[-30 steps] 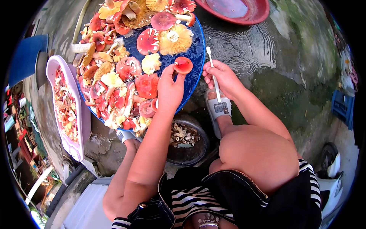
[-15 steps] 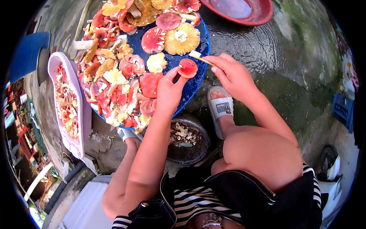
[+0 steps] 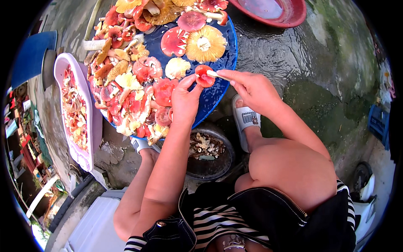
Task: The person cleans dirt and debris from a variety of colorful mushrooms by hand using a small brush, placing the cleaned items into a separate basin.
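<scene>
Over the right side of the blue tray, a small red mushroom cap sits pinched between the thumb and fingers of your left hand. Your right hand pinches a toothbrush, its pale head meeting the cap. Red and yellow mushrooms crowd the tray; nearer you stands a dark basin, with a pink tub to the left.

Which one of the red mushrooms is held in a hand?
The small red cap pinched in the left hand, the brush at its right side; the other red mushrooms lie unheld.
</scene>
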`<state>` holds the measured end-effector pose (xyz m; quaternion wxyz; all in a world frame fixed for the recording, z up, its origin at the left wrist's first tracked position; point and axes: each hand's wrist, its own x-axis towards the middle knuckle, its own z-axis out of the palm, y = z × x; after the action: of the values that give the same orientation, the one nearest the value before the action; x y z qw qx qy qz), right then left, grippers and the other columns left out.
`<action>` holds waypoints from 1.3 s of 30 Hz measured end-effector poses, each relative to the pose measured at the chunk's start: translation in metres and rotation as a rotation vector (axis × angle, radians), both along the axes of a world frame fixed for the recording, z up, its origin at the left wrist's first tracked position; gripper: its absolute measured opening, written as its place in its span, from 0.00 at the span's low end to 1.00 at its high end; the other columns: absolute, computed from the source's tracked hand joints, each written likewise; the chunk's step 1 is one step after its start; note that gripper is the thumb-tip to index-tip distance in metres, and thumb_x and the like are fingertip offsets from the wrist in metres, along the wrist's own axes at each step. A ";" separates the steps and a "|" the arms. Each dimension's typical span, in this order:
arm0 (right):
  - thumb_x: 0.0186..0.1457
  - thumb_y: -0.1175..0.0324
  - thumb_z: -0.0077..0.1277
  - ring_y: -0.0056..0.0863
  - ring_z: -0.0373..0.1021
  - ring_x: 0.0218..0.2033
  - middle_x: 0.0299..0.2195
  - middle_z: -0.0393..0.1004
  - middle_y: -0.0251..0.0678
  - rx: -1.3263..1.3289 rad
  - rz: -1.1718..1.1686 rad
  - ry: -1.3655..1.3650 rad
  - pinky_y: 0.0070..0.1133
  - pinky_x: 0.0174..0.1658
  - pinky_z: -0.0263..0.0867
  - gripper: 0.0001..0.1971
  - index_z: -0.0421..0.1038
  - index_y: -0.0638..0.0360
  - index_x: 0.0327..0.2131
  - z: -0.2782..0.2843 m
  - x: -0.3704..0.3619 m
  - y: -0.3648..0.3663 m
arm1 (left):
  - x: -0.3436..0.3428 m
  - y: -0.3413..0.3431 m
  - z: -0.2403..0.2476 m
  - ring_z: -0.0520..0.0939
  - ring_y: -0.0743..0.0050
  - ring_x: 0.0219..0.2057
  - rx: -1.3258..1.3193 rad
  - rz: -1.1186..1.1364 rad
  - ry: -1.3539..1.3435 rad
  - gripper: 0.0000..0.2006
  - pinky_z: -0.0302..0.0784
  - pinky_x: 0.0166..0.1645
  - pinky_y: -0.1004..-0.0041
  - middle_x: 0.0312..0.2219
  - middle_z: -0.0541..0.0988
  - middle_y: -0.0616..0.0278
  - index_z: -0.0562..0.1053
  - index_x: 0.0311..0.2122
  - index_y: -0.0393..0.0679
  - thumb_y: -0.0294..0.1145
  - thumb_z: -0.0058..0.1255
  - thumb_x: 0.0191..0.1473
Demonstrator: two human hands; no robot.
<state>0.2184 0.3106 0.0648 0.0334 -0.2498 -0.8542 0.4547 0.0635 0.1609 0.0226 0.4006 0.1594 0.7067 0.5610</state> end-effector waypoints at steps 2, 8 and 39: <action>0.59 0.75 0.49 0.41 0.76 0.35 0.38 0.79 0.43 0.038 -0.057 0.037 0.29 0.39 0.72 0.19 0.73 0.44 0.53 -0.007 -0.001 0.000 | 0.002 0.000 0.001 0.78 0.83 0.43 -0.006 0.008 -0.012 0.14 0.72 0.51 0.78 0.42 0.81 0.66 0.77 0.48 0.37 0.26 0.56 0.57; 0.59 0.74 0.48 0.39 0.76 0.36 0.40 0.79 0.44 -0.002 -0.033 -0.007 0.28 0.40 0.71 0.18 0.74 0.46 0.52 -0.003 -0.004 0.001 | 0.002 -0.002 -0.004 0.78 0.83 0.43 -0.003 0.030 -0.012 0.13 0.72 0.51 0.78 0.42 0.81 0.66 0.78 0.48 0.37 0.24 0.57 0.56; 0.59 0.68 0.52 0.18 0.61 0.19 0.21 0.68 0.31 -1.420 0.692 0.896 0.18 0.21 0.56 0.09 0.73 0.63 0.38 0.170 -0.027 0.023 | 0.006 -0.010 0.002 0.78 0.84 0.42 -0.049 0.036 -0.114 0.13 0.71 0.49 0.80 0.41 0.81 0.68 0.77 0.47 0.37 0.27 0.58 0.56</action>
<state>0.1918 0.3335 0.2346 0.0620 0.2592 -0.3076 0.9135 0.0700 0.1507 0.0248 0.4338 0.1048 0.6990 0.5588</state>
